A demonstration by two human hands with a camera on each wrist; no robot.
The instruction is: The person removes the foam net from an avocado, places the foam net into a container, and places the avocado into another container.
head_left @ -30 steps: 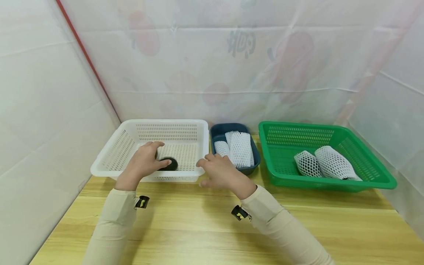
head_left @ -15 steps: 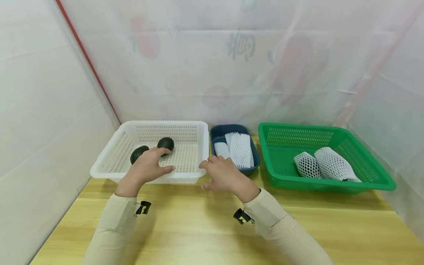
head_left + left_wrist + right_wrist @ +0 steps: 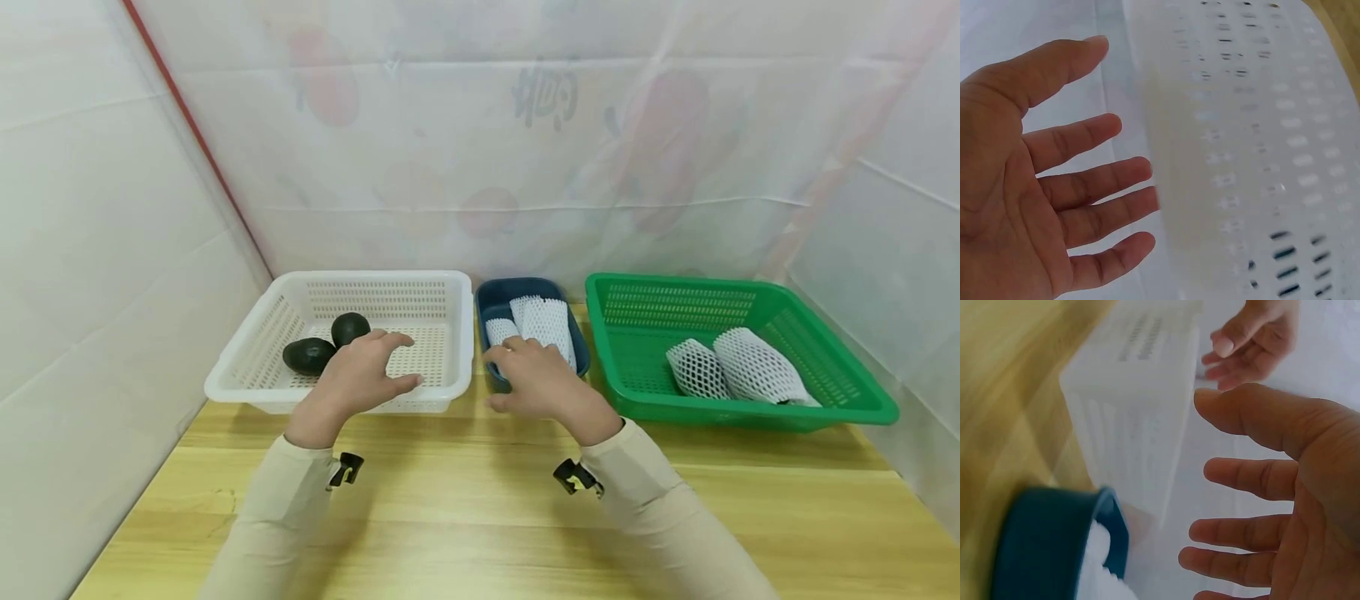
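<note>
Two dark, smooth avocados lie close together at the left of the white basket (image 3: pixel 438 392): a front one (image 3: pixel 309 357) and a back one (image 3: pixel 349 329). My left hand (image 3: pixel 352 379) hovers over the basket's front rim, partly in front of the avocados, its fingers spread and holding nothing. Above the near end of the dark blue bin (image 3: pixel 491 287) is my right hand (image 3: pixel 540 379), also spread and holding nothing. White foam net sleeves (image 3: pixel 546 321) lie in that bin, partly hidden by this hand. The right wrist view shows the right palm (image 3: pixel 1329 506) bare.
At the right stands a green basket (image 3: pixel 637 329) with two pieces in white foam net, a smaller one (image 3: pixel 697 371) and a larger one (image 3: pixel 757 367). All containers line up along the back of the wooden table (image 3: pixel 450 517), against a pale sheet wall (image 3: pixel 420 150).
Both hands have shifted right, the right one from the white basket's corner to over the bin. The avocados have moved within the basket, and the back one now sits farther left, by the other.
</note>
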